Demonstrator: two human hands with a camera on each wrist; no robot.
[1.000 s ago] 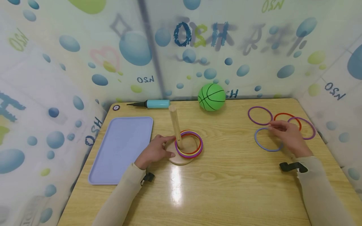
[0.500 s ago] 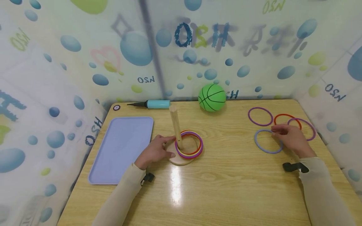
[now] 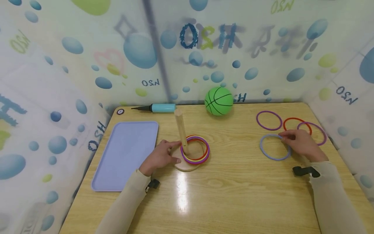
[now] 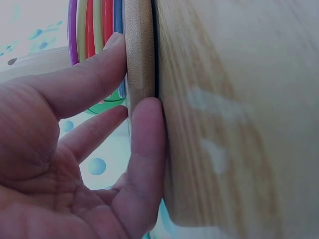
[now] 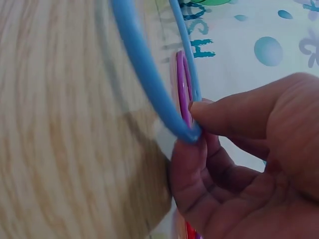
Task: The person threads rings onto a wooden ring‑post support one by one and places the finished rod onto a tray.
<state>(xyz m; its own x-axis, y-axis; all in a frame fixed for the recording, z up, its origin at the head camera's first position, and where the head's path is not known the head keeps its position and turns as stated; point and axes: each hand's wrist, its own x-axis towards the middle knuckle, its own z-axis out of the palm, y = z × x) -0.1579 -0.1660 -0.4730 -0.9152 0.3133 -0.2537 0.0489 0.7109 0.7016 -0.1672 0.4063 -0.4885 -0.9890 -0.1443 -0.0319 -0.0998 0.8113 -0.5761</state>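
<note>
At the left edge of the peg stand [image 3: 182, 130], my left hand [image 3: 161, 155] rests with fingers spread against the round base [image 3: 181, 165], touching rather than clasping it; a lopsided push there could, I reckon, slide or tip the stand. Threaded on the stand, the ring stack [image 3: 196, 161], red, yellow and purple bands showing, sits off-centre to the right, and a bump could shift it. Well to the right of the stand, my right hand [image 3: 302, 144] pinches the blue ring [image 5: 142, 67] between thumb and fingertips, at one thin spot beside the table [image 3: 233, 195], so the hoop could twist or slip from me if its free side catches. Beyond that hold, farther right of the stand, a red ring [image 3: 293, 118] overlaps a purple ring [image 3: 325, 138]; whether my knuckles touch either I cannot tell, but a low sweep could drag both. Another purple hoop [image 3: 267, 111] lies a little farther back. Behind the stand, to its right, the green ball [image 3: 219, 101] could roll if knocked.
</note>
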